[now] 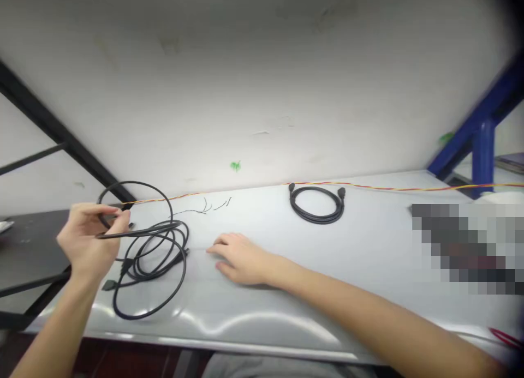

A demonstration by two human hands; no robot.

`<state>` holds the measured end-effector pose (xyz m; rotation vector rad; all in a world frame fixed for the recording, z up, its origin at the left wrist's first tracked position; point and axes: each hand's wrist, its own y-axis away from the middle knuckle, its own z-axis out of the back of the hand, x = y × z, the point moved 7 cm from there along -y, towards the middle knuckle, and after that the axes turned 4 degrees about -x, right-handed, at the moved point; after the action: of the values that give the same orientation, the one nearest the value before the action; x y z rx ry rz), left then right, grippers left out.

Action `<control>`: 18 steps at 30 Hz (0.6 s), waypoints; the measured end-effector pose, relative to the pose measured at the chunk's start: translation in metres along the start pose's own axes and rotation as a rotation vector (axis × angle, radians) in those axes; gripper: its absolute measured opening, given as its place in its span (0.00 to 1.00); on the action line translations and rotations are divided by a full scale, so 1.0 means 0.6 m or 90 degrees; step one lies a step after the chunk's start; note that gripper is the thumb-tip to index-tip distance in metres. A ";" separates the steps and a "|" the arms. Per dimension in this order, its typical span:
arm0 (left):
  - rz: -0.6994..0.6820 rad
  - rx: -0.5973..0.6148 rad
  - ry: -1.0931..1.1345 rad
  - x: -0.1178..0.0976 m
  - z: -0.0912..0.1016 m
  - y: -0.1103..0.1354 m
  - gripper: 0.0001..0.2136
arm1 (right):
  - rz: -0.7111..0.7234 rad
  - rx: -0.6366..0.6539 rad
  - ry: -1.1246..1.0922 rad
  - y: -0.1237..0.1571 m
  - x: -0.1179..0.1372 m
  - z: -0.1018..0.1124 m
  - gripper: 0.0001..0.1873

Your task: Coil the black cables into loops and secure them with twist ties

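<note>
At nine o'clock on the pale bench [262, 307], the left hand [88, 239] grips a loop of tangled rubbery black cable [141, 316] between fingers and thumb. The right hand [241, 258] lies released, palm down, just beside it. A neat black coil [315, 221] sits toward twelve; a pixelated patch [462, 247] at three o'clock hides what lies there.

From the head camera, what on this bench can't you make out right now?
Head view, all four:
A pixelated patch hides whatever lies at the table's right end.
The left hand covers the stretch of black cable it grips.
The plugs on the coiled cable are too small to identify.
The red wire is cut off by the bottom-right corner.
</note>
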<state>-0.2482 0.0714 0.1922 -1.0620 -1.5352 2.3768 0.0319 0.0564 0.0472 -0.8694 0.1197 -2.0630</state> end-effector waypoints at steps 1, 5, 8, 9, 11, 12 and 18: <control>0.006 0.007 0.044 -0.003 -0.009 -0.010 0.15 | -0.008 -0.004 -0.008 0.007 -0.006 0.006 0.21; 0.022 0.029 0.191 -0.043 -0.052 -0.036 0.17 | -0.038 -0.025 -0.056 0.040 -0.019 0.030 0.22; -0.005 0.029 0.260 -0.107 -0.080 -0.045 0.20 | -0.079 -0.038 -0.111 0.060 -0.021 0.048 0.22; -0.015 0.049 0.283 -0.132 -0.091 -0.046 0.20 | -0.104 -0.047 -0.147 0.064 -0.021 0.055 0.22; -0.066 0.035 0.314 -0.182 -0.100 -0.046 0.20 | -0.166 -0.052 -0.257 0.071 -0.022 0.064 0.23; -0.089 0.021 0.322 -0.205 -0.102 -0.045 0.20 | -0.200 -0.048 -0.319 0.073 -0.022 0.066 0.25; -0.195 -0.078 0.324 -0.292 -0.111 -0.019 0.19 | -0.232 0.061 -0.620 0.069 -0.002 0.073 0.26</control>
<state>-0.0798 0.0482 0.2716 -1.2287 -1.5253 1.6667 0.0879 0.0415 0.0635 -1.8234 -0.6985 -1.7070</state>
